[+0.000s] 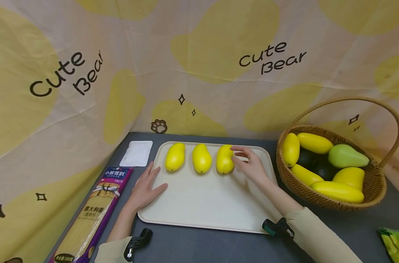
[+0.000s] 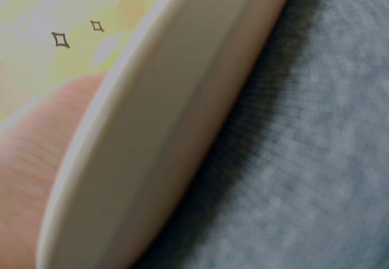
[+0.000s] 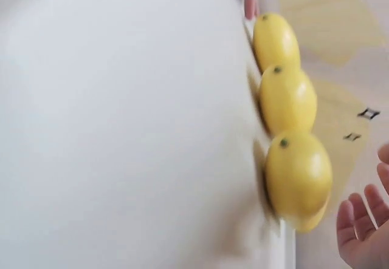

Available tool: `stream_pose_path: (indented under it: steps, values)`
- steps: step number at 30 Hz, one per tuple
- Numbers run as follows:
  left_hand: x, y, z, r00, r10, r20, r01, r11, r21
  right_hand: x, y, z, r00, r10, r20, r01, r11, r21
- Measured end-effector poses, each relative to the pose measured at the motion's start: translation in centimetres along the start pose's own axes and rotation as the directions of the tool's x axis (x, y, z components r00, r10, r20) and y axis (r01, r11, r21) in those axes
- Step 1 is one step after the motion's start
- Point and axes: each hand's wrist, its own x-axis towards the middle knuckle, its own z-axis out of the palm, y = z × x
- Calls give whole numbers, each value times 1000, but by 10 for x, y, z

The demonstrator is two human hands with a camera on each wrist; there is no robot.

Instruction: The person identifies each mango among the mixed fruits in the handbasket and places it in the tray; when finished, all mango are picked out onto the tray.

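Three yellow mangoes, a left one (image 1: 175, 157), a middle one (image 1: 202, 158) and a right one (image 1: 224, 159), lie in a row along the back of a cream tray (image 1: 199, 204). My left hand (image 1: 147, 189) rests on the tray's left edge with its fingers spread. In the left wrist view, part of that hand (image 2: 42, 160) shows behind the tray's rim (image 2: 164, 123). Close beside the right mango is my right hand (image 1: 250, 162), its fingers loosely bent. The right wrist view shows a gap between those fingers (image 3: 358, 214) and the nearest mango (image 3: 299, 175).
Right of the tray stands a wicker basket (image 1: 380, 190) with a tall handle, holding several yellow fruits, a green pear (image 1: 347, 156) and dark fruits. At left lie a pasta packet (image 1: 94, 215) and a white packet (image 1: 136, 153). A green packet (image 1: 396, 243) is at lower right.
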Motion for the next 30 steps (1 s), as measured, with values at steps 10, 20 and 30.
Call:
stream_pose_path:
  steps: [10,20,30]
  values:
    - [0,-1,0,1000,18,-14,-18,1000,-10,-37,-44,-49,996,64,57,-69,994,85]
    - [0,-3,0,999,47,-28,-47,999,-11,-46,-63,-133,986,49,157,-10,970,-243]
    - [0,-2,1,999,30,-12,-30,999,-31,0,-68,-198,957,-16,288,235,621,-748]
